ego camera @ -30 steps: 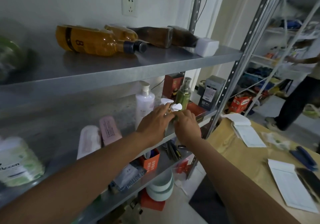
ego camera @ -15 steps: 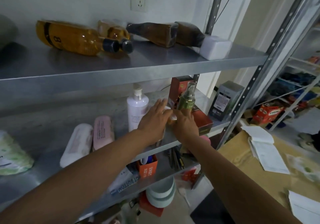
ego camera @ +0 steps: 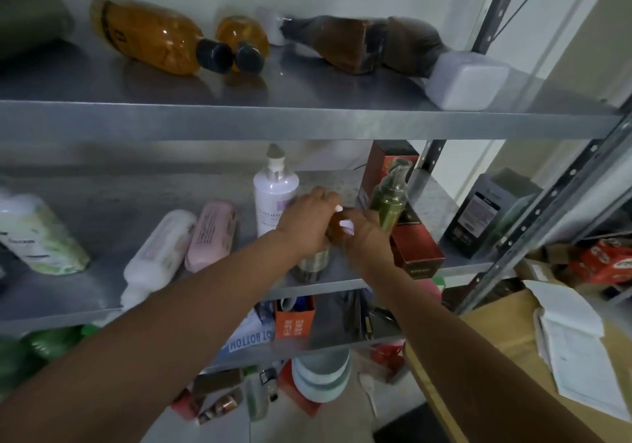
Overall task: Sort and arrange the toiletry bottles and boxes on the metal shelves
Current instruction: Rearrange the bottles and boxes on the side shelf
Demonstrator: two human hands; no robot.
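On the middle metal shelf [ego camera: 205,300], both my hands wrap around a small amber pump bottle [ego camera: 337,232] with a shiny gold lower part [ego camera: 313,264]. My left hand [ego camera: 306,225] grips its left side and my right hand [ego camera: 367,239] holds its right side by the white pump. The bottle stands near the shelf's front edge. A tall white pump bottle [ego camera: 275,196] is just behind my left hand. A green spray bottle [ego camera: 388,203] stands right next to my right hand, in front of an upright red box [ego camera: 388,163].
A second red box [ego camera: 415,254] lies flat to the right, with a dark box [ego camera: 485,210] beyond. Pink [ego camera: 212,240], white [ego camera: 157,257] and green-white [ego camera: 37,234] bottles lie to the left. The top shelf [ego camera: 307,121] holds amber [ego camera: 154,38] and brown [ego camera: 342,44] bottles on their sides.
My view has risen and moved closer to the shelves. Both hands have stayed on the amber pump bottle and shifted it slightly inward, toward the green spray bottle.
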